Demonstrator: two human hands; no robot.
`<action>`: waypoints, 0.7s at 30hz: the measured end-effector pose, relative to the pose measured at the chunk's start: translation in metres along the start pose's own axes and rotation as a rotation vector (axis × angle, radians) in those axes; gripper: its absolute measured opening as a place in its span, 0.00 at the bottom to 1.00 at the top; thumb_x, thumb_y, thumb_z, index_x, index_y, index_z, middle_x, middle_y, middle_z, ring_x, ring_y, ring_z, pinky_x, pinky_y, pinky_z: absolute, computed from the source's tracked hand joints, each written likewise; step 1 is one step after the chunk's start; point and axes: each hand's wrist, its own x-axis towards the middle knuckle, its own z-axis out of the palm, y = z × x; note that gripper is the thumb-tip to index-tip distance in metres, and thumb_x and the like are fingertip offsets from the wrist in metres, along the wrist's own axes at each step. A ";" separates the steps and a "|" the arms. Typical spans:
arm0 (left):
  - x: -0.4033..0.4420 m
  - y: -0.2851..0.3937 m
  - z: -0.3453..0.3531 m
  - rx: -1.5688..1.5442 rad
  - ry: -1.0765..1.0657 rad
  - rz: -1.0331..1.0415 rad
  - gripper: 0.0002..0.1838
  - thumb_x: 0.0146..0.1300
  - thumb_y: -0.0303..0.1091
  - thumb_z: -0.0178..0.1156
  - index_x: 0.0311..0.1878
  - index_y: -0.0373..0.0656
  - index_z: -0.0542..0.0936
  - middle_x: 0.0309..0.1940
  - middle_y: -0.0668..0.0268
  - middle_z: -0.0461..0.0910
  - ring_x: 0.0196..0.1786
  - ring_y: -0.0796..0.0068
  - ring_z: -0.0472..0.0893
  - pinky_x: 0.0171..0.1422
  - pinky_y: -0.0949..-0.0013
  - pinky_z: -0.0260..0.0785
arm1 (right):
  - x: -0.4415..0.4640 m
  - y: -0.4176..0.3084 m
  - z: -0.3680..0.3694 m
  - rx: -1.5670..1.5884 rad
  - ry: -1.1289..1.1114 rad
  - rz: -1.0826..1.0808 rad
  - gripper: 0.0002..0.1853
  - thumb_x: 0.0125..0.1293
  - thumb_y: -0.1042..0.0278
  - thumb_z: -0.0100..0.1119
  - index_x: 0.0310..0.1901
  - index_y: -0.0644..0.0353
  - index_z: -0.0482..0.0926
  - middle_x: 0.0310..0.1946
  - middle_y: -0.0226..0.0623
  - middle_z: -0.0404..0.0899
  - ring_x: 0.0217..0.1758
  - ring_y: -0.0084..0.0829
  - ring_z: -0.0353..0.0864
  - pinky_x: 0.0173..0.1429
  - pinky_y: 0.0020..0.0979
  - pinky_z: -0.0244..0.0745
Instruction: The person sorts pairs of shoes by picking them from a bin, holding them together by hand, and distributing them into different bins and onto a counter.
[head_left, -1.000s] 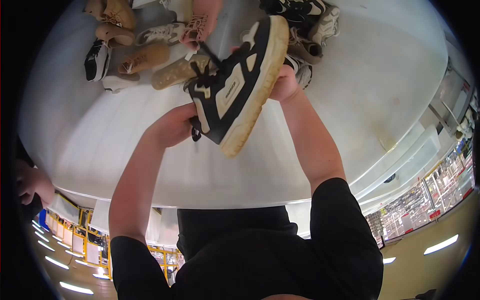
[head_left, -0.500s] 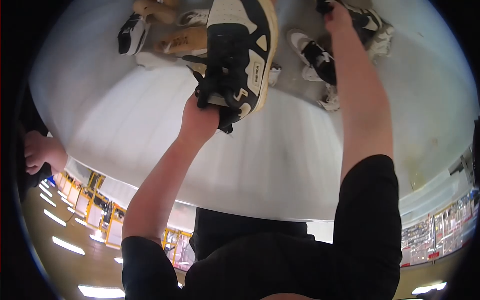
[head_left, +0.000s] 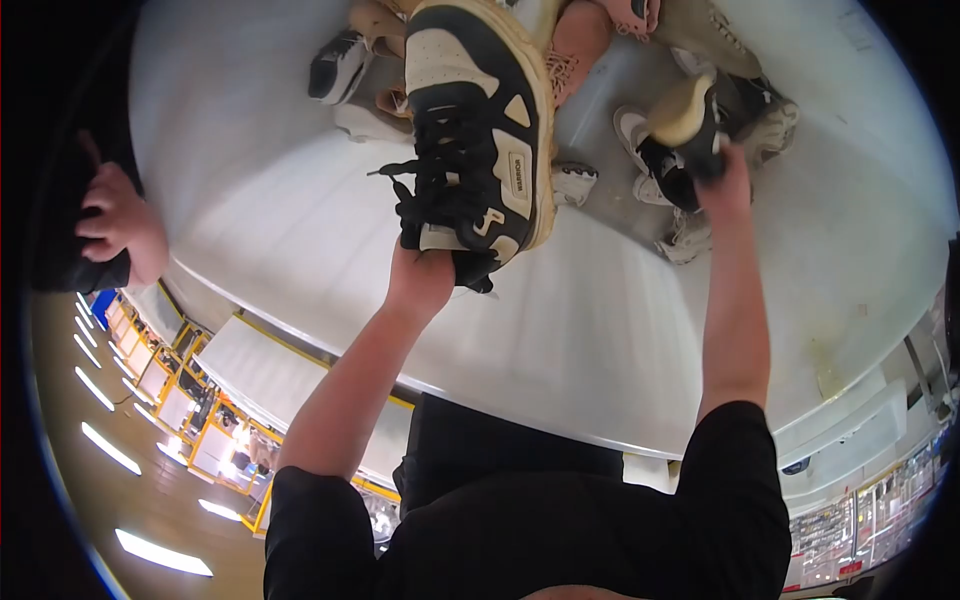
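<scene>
Two hands now carry footwear: the left hand [head_left: 422, 275] remains clamped at the heel end of the WARRIOR sneaker [head_left: 480, 150], above the desk [head_left: 530, 345]; the right hand [head_left: 728, 185], gripping a cream-soled shoe [head_left: 688, 118], has drawn back toward the near edge.

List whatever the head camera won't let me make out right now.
All head view:
- Left hand: most fingers, hidden by the black-and-white sneaker.
- Sneaker's sole underside: turned away from the camera.
- Right hand: exact finger placement on the pale-soled shoe, obscured by blur.
- Tan shoe: partly hidden behind the sneaker.
- Grey-brown laced shoe: cut off by the top edge.
</scene>
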 end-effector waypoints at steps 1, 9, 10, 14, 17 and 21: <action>0.001 -0.007 -0.003 0.035 -0.009 0.041 0.20 0.74 0.22 0.42 0.65 0.37 0.74 0.58 0.62 0.80 0.60 0.72 0.78 0.66 0.70 0.70 | -0.021 0.010 -0.008 0.020 -0.010 0.029 0.18 0.69 0.65 0.54 0.58 0.61 0.76 0.54 0.39 0.83 0.59 0.36 0.82 0.68 0.41 0.78; -0.034 -0.019 -0.027 -0.338 -0.092 -0.142 0.23 0.83 0.41 0.47 0.71 0.36 0.69 0.64 0.58 0.78 0.65 0.66 0.79 0.68 0.63 0.75 | -0.149 0.044 0.025 0.101 -0.303 0.261 0.27 0.66 0.64 0.56 0.67 0.62 0.73 0.61 0.40 0.82 0.62 0.40 0.82 0.69 0.43 0.77; -0.039 -0.010 -0.044 -0.050 -0.191 -0.033 0.22 0.80 0.39 0.52 0.69 0.36 0.72 0.62 0.58 0.80 0.64 0.65 0.81 0.67 0.61 0.77 | -0.168 0.041 0.040 0.096 -0.316 0.257 0.27 0.66 0.64 0.56 0.67 0.62 0.73 0.61 0.40 0.82 0.62 0.40 0.82 0.69 0.43 0.77; -0.059 0.023 -0.080 -0.354 -0.227 0.029 0.21 0.78 0.39 0.55 0.67 0.37 0.74 0.61 0.59 0.81 0.62 0.63 0.82 0.65 0.61 0.76 | -0.235 0.034 0.078 -0.138 -0.327 0.269 0.25 0.73 0.59 0.56 0.67 0.63 0.73 0.60 0.41 0.82 0.62 0.39 0.83 0.68 0.42 0.77; -0.091 0.043 -0.114 0.044 -0.264 0.360 0.21 0.80 0.41 0.51 0.66 0.36 0.75 0.60 0.59 0.82 0.61 0.66 0.82 0.64 0.62 0.76 | -0.324 0.035 0.118 -0.405 -0.334 0.128 0.16 0.71 0.67 0.62 0.57 0.65 0.80 0.51 0.39 0.85 0.52 0.32 0.87 0.61 0.35 0.81; -0.171 0.076 -0.168 -0.115 -0.092 0.366 0.19 0.84 0.38 0.45 0.64 0.36 0.76 0.57 0.60 0.82 0.60 0.72 0.80 0.64 0.67 0.74 | -0.446 0.082 0.192 -0.853 -0.439 -0.328 0.10 0.68 0.72 0.65 0.49 0.62 0.83 0.38 0.30 0.84 0.40 0.26 0.81 0.47 0.32 0.77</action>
